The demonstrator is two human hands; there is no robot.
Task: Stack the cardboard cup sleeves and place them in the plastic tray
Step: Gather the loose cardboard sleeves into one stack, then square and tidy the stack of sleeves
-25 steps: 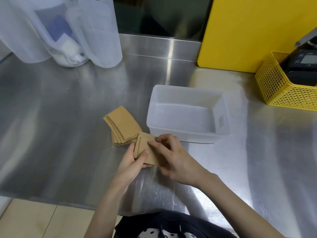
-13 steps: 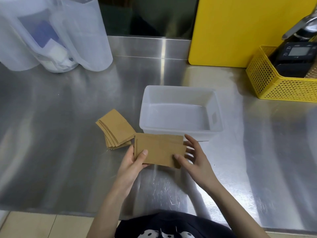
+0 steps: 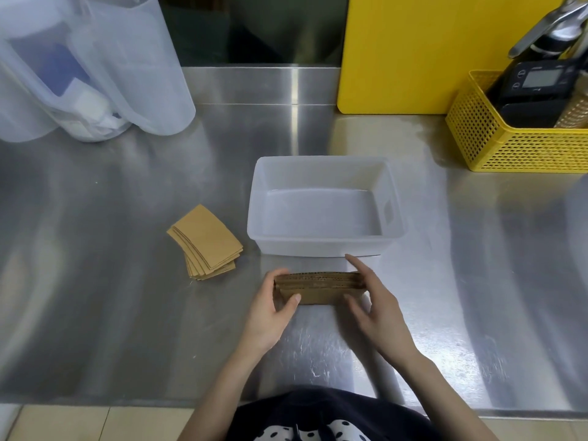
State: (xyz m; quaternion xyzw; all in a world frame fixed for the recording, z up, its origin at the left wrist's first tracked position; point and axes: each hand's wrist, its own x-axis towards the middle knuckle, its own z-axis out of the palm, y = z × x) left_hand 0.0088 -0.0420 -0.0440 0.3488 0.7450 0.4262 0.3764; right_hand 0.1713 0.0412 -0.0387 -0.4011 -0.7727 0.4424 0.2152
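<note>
A stack of brown cardboard cup sleeves (image 3: 318,286) stands on edge on the steel counter, just in front of the plastic tray (image 3: 321,248). My left hand (image 3: 273,310) grips its left end, thumb on the near face. My right hand (image 3: 374,305) presses its right end, fingers spread. The translucent white tray is empty. A second, fanned pile of sleeves (image 3: 205,241) lies flat on the counter to the left of the tray.
Translucent plastic containers (image 3: 95,68) stand at the back left. A yellow board (image 3: 413,49) leans against the back wall. A yellow mesh basket (image 3: 509,144) with a black device sits at the far right. The counter's front edge runs near my body.
The stack in my hands has been tipped from lying flat to standing on its long edge. My right hand slid to its right end.
</note>
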